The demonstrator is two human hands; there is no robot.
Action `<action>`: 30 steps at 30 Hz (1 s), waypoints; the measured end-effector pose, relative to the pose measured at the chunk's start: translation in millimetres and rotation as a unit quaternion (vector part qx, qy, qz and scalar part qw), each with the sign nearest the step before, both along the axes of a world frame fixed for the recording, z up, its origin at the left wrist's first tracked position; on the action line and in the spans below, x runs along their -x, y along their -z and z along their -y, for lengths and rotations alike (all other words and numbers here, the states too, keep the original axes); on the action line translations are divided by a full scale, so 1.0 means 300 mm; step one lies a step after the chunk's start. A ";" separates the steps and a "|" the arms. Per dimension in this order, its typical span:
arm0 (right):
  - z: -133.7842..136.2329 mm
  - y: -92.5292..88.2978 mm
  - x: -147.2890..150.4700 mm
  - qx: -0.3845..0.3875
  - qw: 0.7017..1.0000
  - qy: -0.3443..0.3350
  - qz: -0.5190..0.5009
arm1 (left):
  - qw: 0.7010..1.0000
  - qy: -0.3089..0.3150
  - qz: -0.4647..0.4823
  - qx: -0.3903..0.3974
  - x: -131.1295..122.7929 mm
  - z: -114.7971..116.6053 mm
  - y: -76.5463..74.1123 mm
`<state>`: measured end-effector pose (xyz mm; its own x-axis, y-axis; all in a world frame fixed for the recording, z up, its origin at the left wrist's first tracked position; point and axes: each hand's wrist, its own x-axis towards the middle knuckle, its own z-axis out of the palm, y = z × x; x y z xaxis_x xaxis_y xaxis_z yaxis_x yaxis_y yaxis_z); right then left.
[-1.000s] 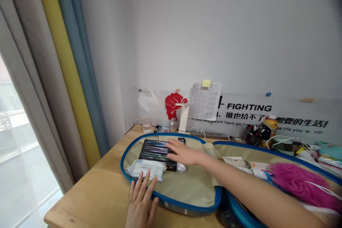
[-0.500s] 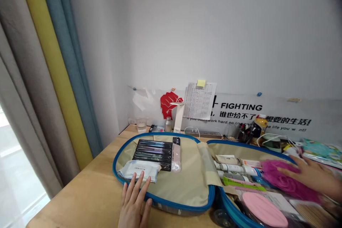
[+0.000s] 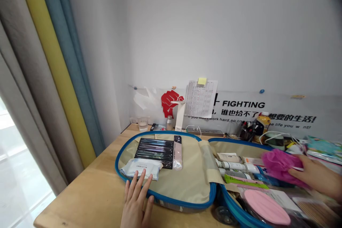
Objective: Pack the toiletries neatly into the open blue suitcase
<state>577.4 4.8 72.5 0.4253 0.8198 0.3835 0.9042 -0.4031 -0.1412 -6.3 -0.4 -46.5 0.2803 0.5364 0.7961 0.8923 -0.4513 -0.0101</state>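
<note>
An open travel case (image 3: pixel 171 203) with a blue rim lies spread on the wooden desk. My left hand (image 3: pixel 136 199) has its fingers spread at the near rim of the left half, fingertips by a white packet of wipes (image 3: pixel 141 167). Behind the wipes lies a toothbrush pack (image 3: pixel 156 152) with a pink and black card. Over the filled right half, my right hand (image 3: pixel 317 174) is closed on a magenta bath puff (image 3: pixel 278 162). Under and around the puff are white tubes (image 3: pixel 232 166), a green strip (image 3: pixel 244 181) and a pink oval item (image 3: pixel 267 206).
A bundle of thin wooden sticks (image 3: pixel 315 210) lies at the right. Along the wall stand a glass of water (image 3: pixel 143 124), a small jar (image 3: pixel 169 123), a power strip (image 3: pixel 208 133), a pen holder (image 3: pixel 245 130) and a yellow-labelled bottle (image 3: pixel 262 124). Curtains (image 3: pixel 66 78) hang at left.
My right hand has closed round the bath puff, bunching it, where its fingers were stretched over it before. My left hand stays by the wipes. The view has shifted slightly.
</note>
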 end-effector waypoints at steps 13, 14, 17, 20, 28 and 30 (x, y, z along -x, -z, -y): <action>-0.331 -0.221 1.161 0.015 0.886 -0.445 -0.129 | 1.000 -0.026 -0.009 0.008 -0.007 0.010 -0.014; -0.356 -0.189 1.239 0.020 0.875 -0.466 -0.128 | 1.000 -0.028 -0.010 0.009 -0.007 0.011 -0.015; -0.416 -0.096 1.419 0.045 0.847 -0.515 -0.125 | 0.999 -0.029 -0.014 0.013 -0.005 0.011 -0.010; -0.456 -0.029 1.528 0.069 0.835 -0.531 -0.127 | 0.999 -0.029 -0.014 0.021 -0.002 0.010 0.000; -0.496 0.018 1.592 0.167 0.794 -0.569 -0.138 | 0.998 -0.028 0.005 0.050 -0.001 0.013 0.010; -0.497 -0.011 1.558 0.185 0.788 -0.571 -0.138 | 0.999 -0.025 0.011 0.045 -0.001 0.012 0.010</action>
